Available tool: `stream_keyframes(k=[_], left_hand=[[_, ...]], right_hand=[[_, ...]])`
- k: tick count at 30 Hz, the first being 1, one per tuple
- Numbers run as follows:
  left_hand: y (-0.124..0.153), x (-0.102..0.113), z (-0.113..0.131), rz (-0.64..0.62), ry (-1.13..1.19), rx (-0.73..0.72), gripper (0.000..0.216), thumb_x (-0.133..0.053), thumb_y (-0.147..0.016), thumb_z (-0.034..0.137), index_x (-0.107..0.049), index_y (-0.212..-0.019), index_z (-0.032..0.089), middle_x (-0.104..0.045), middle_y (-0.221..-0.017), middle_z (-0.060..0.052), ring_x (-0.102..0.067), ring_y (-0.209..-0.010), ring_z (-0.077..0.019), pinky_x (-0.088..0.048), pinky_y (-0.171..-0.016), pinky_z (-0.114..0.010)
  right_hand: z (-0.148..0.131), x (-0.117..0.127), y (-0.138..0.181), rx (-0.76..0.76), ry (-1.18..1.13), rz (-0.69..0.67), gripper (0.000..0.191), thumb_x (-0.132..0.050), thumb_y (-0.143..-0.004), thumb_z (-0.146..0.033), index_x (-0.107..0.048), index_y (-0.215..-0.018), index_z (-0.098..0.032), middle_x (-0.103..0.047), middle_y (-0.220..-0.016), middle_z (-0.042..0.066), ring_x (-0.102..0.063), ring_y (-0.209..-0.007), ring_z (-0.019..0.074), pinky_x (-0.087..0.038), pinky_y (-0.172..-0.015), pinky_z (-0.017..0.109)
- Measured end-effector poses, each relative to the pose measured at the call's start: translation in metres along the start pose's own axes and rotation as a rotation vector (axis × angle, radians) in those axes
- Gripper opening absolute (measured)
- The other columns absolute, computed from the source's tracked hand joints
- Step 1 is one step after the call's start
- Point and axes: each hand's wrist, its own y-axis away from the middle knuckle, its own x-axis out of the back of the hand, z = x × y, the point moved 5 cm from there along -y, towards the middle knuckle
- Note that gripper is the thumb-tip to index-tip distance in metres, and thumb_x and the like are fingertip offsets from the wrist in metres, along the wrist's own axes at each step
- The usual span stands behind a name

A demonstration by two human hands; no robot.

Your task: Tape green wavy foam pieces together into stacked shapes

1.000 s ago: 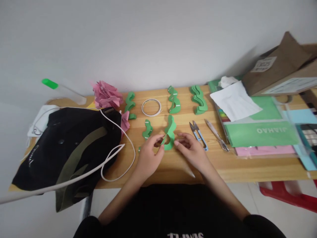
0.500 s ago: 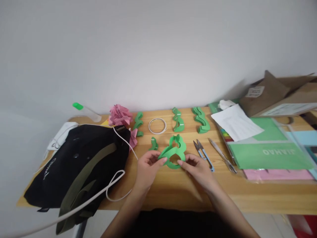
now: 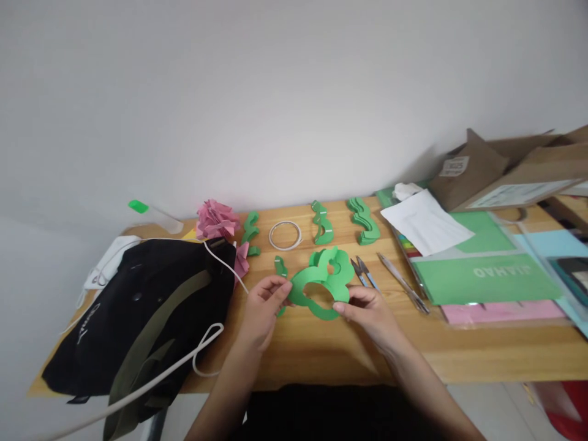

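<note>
Both hands pinch a strip of green paper with scalloped edges, curled into a spiral with openings in its middle. My left hand grips its left side between thumb and fingers. My right hand holds its lower right edge. Partly behind the left fingertips lies a small wavy green paper piece. Thread snips with blue handles lie just beyond the right hand, partly covered. Further back are a roll of tape and folded wavy green paper pieces, with a thicker green stack to their right.
A black bag with a white cable fills the left side. Pink paper flowers stand behind it. On the right lie a pen-like tool, packs of coloured paper, a white sheet and a cardboard box.
The green paper strip has been raised slightly and its curl spread wider, now covering part of the snips. Both hands still hold it. The whole view has shifted a little.
</note>
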Motion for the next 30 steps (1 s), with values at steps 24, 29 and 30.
stream_keyframes(k=[24,29,30], left_hand=[[-0.065,0.043,0.083,0.659,-1.175,-0.777,0.018,-0.054,-0.087,0.03,-0.065,-0.09,0.016,-0.072,-0.088,-0.009,-0.069,-0.083,-0.023,-0.052,-0.08,-0.036],[-0.06,0.037,0.068,0.434,-1.342,-0.749,0.018,-0.067,-0.074,0.022,-0.068,-0.092,0.017,-0.071,-0.106,-0.012,-0.064,-0.102,-0.0309,-0.049,-0.091,-0.042],[-0.053,0.034,0.064,0.397,-1.377,-0.773,0.019,-0.066,-0.076,0.022,-0.067,-0.094,0.017,-0.07,-0.11,-0.013,-0.062,-0.105,-0.0313,-0.048,-0.094,-0.044]], right_hand=[[0.016,0.003,-0.001,-0.031,0.259,-0.16,0.046,-0.067,-0.073,-0.061,-0.069,-0.08,-0.015,-0.055,-0.061,-0.001,-0.045,-0.054,0.0103,-0.038,-0.047,0.022],[0.022,0.005,-0.001,-0.082,0.268,-0.174,0.04,-0.068,-0.073,-0.057,-0.061,-0.076,-0.017,-0.052,-0.062,-0.003,-0.048,-0.055,0.0112,-0.042,-0.05,0.024],[0.022,0.005,-0.001,-0.091,0.275,-0.178,0.039,-0.068,-0.073,-0.056,-0.06,-0.076,-0.018,-0.051,-0.063,-0.003,-0.049,-0.056,0.0115,-0.043,-0.05,0.024]])
